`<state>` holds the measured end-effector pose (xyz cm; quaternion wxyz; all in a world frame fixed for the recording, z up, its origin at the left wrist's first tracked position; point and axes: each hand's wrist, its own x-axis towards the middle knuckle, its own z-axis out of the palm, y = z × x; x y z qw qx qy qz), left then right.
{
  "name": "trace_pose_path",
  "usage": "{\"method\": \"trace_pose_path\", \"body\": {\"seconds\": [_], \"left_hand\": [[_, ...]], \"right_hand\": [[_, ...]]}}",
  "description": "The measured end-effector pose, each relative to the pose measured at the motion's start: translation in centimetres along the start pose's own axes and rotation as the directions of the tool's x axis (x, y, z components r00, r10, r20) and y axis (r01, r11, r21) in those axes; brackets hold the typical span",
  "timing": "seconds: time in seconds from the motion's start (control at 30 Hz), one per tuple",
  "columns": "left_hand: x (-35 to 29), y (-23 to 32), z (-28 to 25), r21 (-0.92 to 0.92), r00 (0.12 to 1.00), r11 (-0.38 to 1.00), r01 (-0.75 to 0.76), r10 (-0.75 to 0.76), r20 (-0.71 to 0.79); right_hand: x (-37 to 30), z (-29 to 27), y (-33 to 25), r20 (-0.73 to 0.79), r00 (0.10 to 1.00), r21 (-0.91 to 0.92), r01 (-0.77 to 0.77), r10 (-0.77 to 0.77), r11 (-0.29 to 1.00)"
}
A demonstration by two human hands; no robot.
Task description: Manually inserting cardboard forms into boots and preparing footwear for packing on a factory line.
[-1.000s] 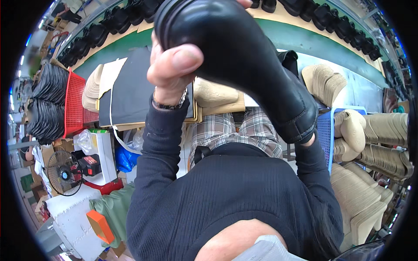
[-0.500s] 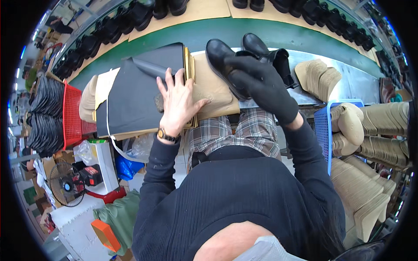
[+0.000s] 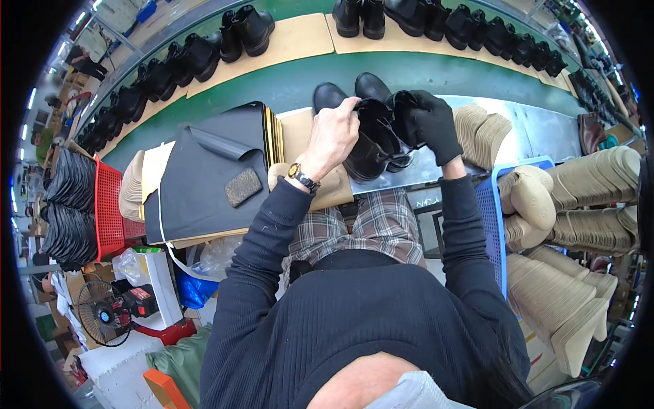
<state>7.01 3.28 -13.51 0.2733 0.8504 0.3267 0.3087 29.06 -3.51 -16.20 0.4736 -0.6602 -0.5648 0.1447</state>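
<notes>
A pair of shiny black ankle boots stands on the metal bench, toes pointing away. My bare left hand (image 3: 332,138), with a watch on its wrist, pinches the collar of the left boot (image 3: 363,162). My right hand (image 3: 437,127), in a black glove, is closed round the collar of the right boot (image 3: 372,86). Its fingertips are partly hidden by the leather. Left of the boots lies a stack of black sheets (image 3: 197,184) with a rough dark grey block (image 3: 243,187) on it.
Beige insoles (image 3: 480,133) stand stacked right of the boots. A blue basket (image 3: 492,228) holds more insoles. At the left are a red basket (image 3: 109,211) and a fan (image 3: 104,313). Several black boots (image 3: 252,31) line the green conveyor (image 3: 293,80) beyond the bench.
My left hand has left the sheet stack, uncovering the grey block, and now holds the left boot. My right hand has moved from above the boots onto the right boot's collar.
</notes>
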Motion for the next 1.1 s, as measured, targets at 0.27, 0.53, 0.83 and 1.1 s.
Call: {"method": "trace_pose_path", "body": {"seconds": [0.27,0.53,0.83,1.1], "left_hand": [[-0.7,-2.3,-2.3,-0.017,0.968,0.978,0.208,-0.203,0.144],[-2.7,-3.7,-9.7,0.063,0.985,0.987,0.147,-0.141,-0.102],[-6.8,-10.3,-11.0,0.373,0.95,0.919,0.128,-0.005,-0.313],[-7.0,-11.7,-11.1,0.361,0.938,0.916,0.174,-0.044,-0.343]], "right_hand": [[-4.5,-1.2,-7.0,0.095,0.987,-0.07,0.139,-0.132,0.988],[-3.2,1.6,-7.8,0.362,0.906,-0.413,0.367,-0.219,0.833],[16.9,1.7,-12.6,0.418,0.906,0.083,0.033,-0.064,0.996],[33.5,10.8,-11.4,0.145,0.933,-0.173,0.351,-0.328,0.92]]}}
